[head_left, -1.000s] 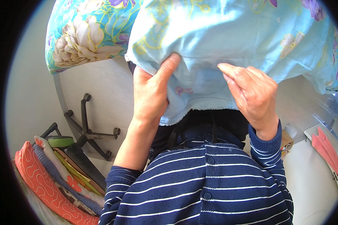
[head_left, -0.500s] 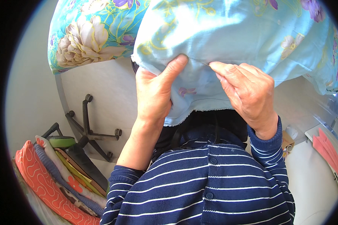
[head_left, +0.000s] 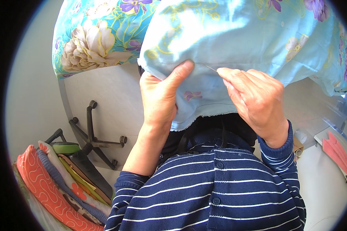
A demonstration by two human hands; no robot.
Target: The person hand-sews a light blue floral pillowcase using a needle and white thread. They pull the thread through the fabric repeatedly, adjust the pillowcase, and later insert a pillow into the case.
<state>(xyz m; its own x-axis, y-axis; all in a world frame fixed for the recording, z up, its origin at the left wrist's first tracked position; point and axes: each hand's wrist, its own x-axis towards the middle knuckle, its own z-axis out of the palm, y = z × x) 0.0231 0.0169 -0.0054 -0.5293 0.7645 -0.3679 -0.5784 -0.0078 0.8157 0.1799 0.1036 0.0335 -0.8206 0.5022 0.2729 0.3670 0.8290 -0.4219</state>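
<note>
Across my lap lies a light blue floral cloth with a frayed lower edge; its pale side faces up. My left hand grips the cloth near its left corner, thumb on top and the other fingers hidden underneath. To its right, my right hand pinches a thin sewing needle between thumb and forefinger. The needle points left, its tip at a faint seam line in the cloth, close to my left thumb. Whether the tip has entered the fabric cannot be made out.
Bright turquoise flowered fabric hangs at the upper left. Below it stands a black wheeled chair base on the floor. Folded textiles are stacked at the lower left. A pink piece rests on a white surface at the right.
My right hand has shifted slightly right and down, and more of the needle shows clear of its fingers. My left hand keeps its hold; the whole view has moved a little.
</note>
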